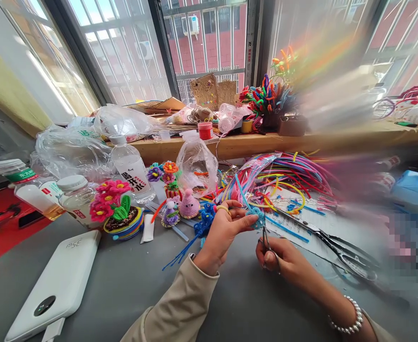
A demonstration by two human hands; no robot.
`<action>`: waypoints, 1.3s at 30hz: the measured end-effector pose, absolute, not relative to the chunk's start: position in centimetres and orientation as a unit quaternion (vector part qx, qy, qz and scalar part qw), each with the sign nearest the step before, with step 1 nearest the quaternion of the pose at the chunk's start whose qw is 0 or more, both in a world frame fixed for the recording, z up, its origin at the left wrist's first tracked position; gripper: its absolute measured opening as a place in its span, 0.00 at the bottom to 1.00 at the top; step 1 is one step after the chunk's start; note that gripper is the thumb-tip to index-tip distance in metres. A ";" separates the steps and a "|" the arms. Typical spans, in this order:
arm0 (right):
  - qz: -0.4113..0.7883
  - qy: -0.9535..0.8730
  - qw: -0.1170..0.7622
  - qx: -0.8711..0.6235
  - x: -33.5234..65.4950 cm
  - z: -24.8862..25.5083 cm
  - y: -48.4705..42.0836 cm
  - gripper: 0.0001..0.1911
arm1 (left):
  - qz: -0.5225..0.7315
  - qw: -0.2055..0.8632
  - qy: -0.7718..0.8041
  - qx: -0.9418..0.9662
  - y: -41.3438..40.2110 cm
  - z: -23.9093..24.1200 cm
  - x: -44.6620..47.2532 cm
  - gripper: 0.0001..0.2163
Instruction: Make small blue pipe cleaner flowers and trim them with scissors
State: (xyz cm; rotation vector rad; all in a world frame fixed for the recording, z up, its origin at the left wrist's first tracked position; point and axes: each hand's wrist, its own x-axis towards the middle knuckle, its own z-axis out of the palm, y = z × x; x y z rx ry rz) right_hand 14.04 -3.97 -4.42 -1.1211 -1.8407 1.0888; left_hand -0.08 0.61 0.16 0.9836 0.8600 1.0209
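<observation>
My left hand (pixel 223 232) pinches a small light-blue pipe-cleaner flower (pixel 257 218) between thumb and fingers; a long blue stem runs up from it. Just below it, my right hand (pixel 283 261) is closed on a thin metal tool (pixel 266 237), tweezers or small pliers, whose tip points up at the flower. A darker blue pipe-cleaner flower (pixel 204 221) lies on the grey table (pixel 123 275) beside my left hand.
A heap of coloured pipe cleaners (pixel 287 175) and large scissors (pixel 340 247) lie to the right. Finished flower pots (pixel 118 209), small knitted figures (pixel 189 205), water bottles (pixel 132 168), plastic bags and a white power bank (pixel 59 280) sit to the left. A cluttered wooden sill (pixel 337 137) runs behind.
</observation>
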 end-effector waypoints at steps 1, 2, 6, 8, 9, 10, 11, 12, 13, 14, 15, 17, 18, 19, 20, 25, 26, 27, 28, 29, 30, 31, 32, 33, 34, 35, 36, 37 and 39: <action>0.425 -0.708 0.358 -0.435 14.0 -4.5 -3.9 0.32 | 0.456 0.676 0.382 0.435 0.6 0.2 -0.1 0.22; 0.426 -0.705 0.361 -0.438 14.0 -4.6 -3.9 0.32 | 0.458 0.675 0.383 0.433 0.5 0.3 0.0 0.22; 0.408 -0.704 0.361 -0.455 14.1 -4.8 -3.8 0.32 | 0.467 0.674 0.382 0.425 0.5 0.5 0.0 0.23; 0.390 -0.709 0.356 -0.467 14.1 -4.8 -3.8 0.32 | 0.469 0.675 0.380 0.424 0.6 0.4 0.1 0.23; 0.382 -0.710 0.353 -0.474 14.1 -4.7 -3.8 0.32 | 0.470 0.675 0.380 0.425 0.7 0.3 0.1 0.23; 0.375 -0.711 0.350 -0.481 14.1 -4.7 -3.8 0.33 | 0.470 0.674 0.380 0.425 0.7 0.3 0.1 0.23; 0.369 -0.711 0.347 -0.488 14.1 -4.7 -3.8 0.33 | 0.470 0.674 0.380 0.426 0.8 0.3 0.1 0.23; 0.364 -0.709 0.344 -0.496 14.1 -4.7 -3.8 0.34 | 0.469 0.674 0.380 0.426 0.8 0.3 0.0 0.24; 0.358 -0.708 0.342 -0.504 14.1 -4.6 -3.8 0.34 | 0.469 0.674 0.380 0.426 0.8 0.3 0.0 0.23; 0.354 -0.707 0.341 -0.509 14.2 -4.6 -3.8 0.34 | 0.470 0.674 0.379 0.426 0.8 0.4 0.0 0.23; 0.352 -0.704 0.340 -0.515 14.2 -4.6 -3.8 0.34 | 0.472 0.674 0.377 0.425 0.8 0.5 -0.1 0.23; 0.356 -0.695 0.341 -0.523 14.3 -4.5 -3.8 0.34 | 0.481 0.675 0.372 0.419 0.7 0.7 -0.2 0.22; 0.363 -0.691 0.343 -0.522 14.4 -4.4 -3.8 0.33 | 0.484 0.677 0.368 0.415 0.7 0.8 -0.3 0.21; 0.371 -0.687 0.345 -0.521 14.5 -4.3 -3.8 0.33 | 0.486 0.679 0.364 0.412 0.6 0.8 -0.3 0.21; 0.377 -0.685 0.348 -0.518 14.6 -4.2 -3.8 0.33 | 0.487 0.680 0.359 0.413 0.6 0.9 -0.3 0.21; 0.389 -0.708 0.327 -0.491 14.7 -3.8 -4.0 0.34 | 0.484 0.664 0.358 0.443 0.7 0.7 -0.3 0.24; 0.389 -0.715 0.316 -0.487 14.6 -3.8 -4.0 0.35 | 0.484 0.659 0.362 0.447 0.7 0.7 -0.2 0.24; 0.388 -0.721 0.306 -0.485 14.6 -3.8 -4.0 0.35 | 0.484 0.655 0.366 0.450 0.7 0.7 -0.2 0.23; 0.386 -0.725 0.298 -0.486 14.5 -3.8 -4.0 0.35 | 0.485 0.651 0.368 0.453 0.7 0.7 -0.2 0.23; 0.383 -0.728 0.293 -0.487 14.5 -3.7 -4.1 0.35 | 0.485 0.648 0.370 0.455 0.7 0.6 -0.2 0.23; 0.380 -0.730 0.292 -0.488 14.4 -3.7 -4.1 0.35 | 0.485 0.647 0.372 0.457 0.7 0.6 -0.1 0.23; 0.378 -0.731 0.292 -0.487 14.4 -3.7 -4.1 0.35 | 0.483 0.646 0.373 0.459 0.7 0.6 -0.1 0.23; 0.376 -0.732 0.294 -0.486 14.4 -3.7 -4.1 0.35 | 0.480 0.645 0.374 0.461 0.7 0.6 -0.1 0.24; 0.374 -0.732 0.297 -0.485 14.4 -3.7 -4.1 0.35 | 0.478 0.644 0.376 0.464 0.7 0.6 -0.1 0.24; 0.373 -0.732 0.300 -0.486 14.5 -3.8 -4.1 0.35 | 0.475 0.642 0.377 0.469 0.7 0.6 -0.1 0.24; 0.372 -0.731 0.302 -0.486 14.5 -3.8 -4.1 0.34 | 0.473 0.640 0.377 0.473 0.7 0.5 -0.1 0.24; 0.373 -0.729 0.303 -0.487 14.5 -3.9 -4.1 0.34 | 0.472 0.638 0.377 0.478 0.7 0.5 -0.2 0.24; 0.376 -0.727 0.304 -0.487 14.6 -4.0 -4.0 0.34 | 0.470 0.637 0.376 0.481 0.7 0.5 -0.2 0.24; 0.384 -0.723 0.306 -0.486 14.6 -4.2 -4.0 0.34 | 0.468 0.637 0.376 0.484 0.8 0.4 -0.2 0.24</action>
